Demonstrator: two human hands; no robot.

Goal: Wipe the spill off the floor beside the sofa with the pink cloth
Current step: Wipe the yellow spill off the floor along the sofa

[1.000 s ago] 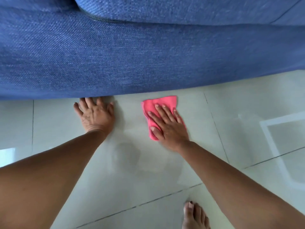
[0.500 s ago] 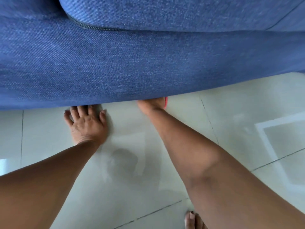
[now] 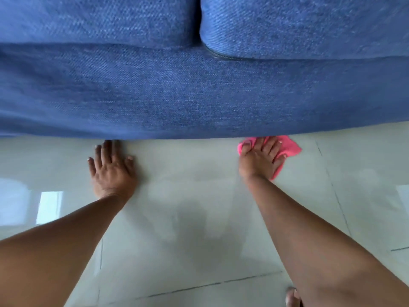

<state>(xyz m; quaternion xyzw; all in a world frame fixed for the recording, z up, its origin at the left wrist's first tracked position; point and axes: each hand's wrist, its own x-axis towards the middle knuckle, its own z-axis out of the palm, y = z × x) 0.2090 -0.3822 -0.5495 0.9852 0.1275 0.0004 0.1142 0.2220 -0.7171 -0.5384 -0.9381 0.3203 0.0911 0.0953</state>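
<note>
The pink cloth lies flat on the pale tiled floor right at the lower edge of the blue sofa. My right hand presses on the cloth with fingers spread, and the fingertips reach the sofa's edge. My left hand is planted flat on the floor to the left, fingers apart, its fingertips touching the sofa base. It holds nothing. I cannot make out a distinct spill on the glossy tiles.
The sofa fills the whole upper half of the view, with two seat cushions meeting at a gap. Dark grout lines cross the tiles. My bare toes show at the bottom right.
My right hand has come back out from under the sofa edge with the cloth and now sits further right. The view has shifted, and my left hand stays planted.
</note>
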